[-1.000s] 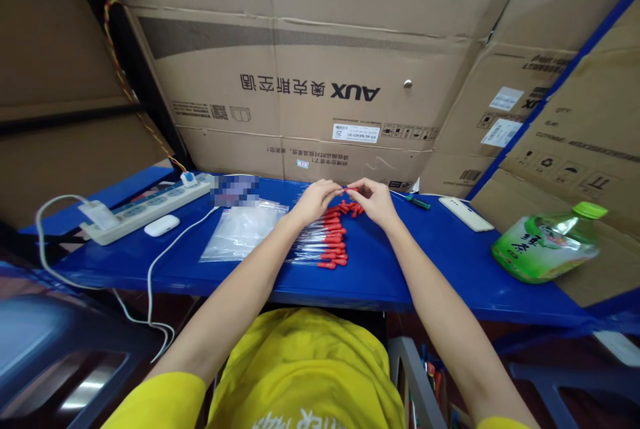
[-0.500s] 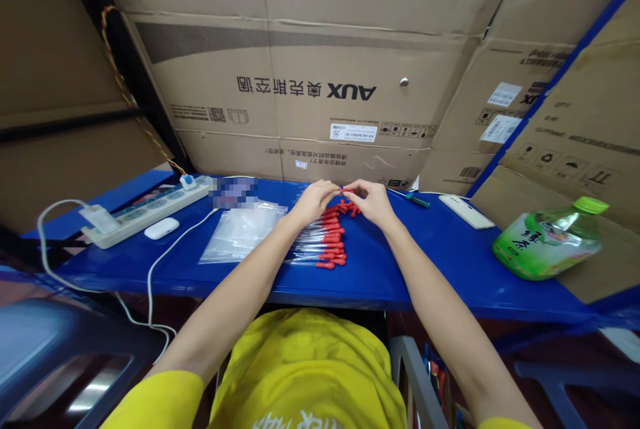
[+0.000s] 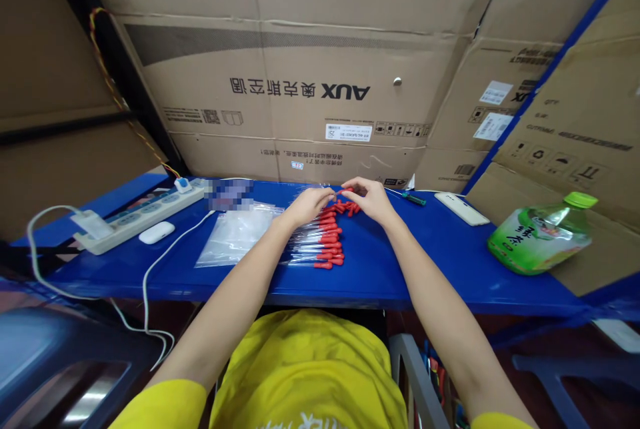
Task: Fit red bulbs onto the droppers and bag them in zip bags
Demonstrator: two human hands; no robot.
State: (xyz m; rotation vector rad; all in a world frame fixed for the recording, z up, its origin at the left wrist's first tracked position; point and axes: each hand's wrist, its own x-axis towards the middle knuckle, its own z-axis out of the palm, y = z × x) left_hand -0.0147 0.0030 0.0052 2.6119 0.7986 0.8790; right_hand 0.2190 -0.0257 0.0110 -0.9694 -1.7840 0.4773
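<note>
Several clear-stemmed droppers [image 3: 327,240] with red bulbs lie in a row on the blue desk [image 3: 390,276], level with a bottle [image 3: 543,239] labelled 绿茶. Just beyond, the right hand [image 3: 371,200] has its fingers narrowed on a red rubber bulb [image 3: 345,192] above loose red bulbs [image 3: 349,207]; whether the left hand's [image 3: 310,206] fingers hold anything, I cannot tell. Behind stands cardboard [image 3: 300,62] printed upside down, AUX 奥克斯空调.

Clear tubes [image 3: 327,240] (red-ended), roughly parallel.
</note>
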